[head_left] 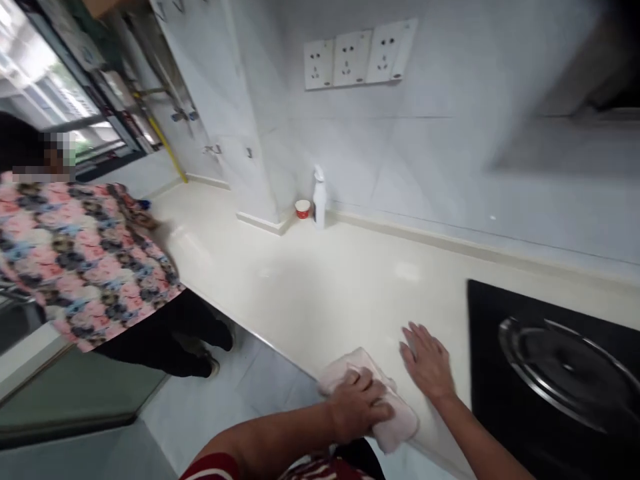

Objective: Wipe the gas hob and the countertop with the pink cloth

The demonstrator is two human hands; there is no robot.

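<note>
My left hand grips a folded pale pink cloth at the front edge of the white countertop. Its fingers curl over the middle of the cloth, and part of the cloth hangs past the counter edge. To the right, my right hand rests on the counter with its fingers stretched out and nothing in it. It is apart from the cloth and lies just left of the black cooktop.
Against the wall stand a white spray bottle and a red-and-white bowl. Wall sockets sit above them. At the left, a person in a flowered top stands at the counter. A dark range hood overhangs the upper right.
</note>
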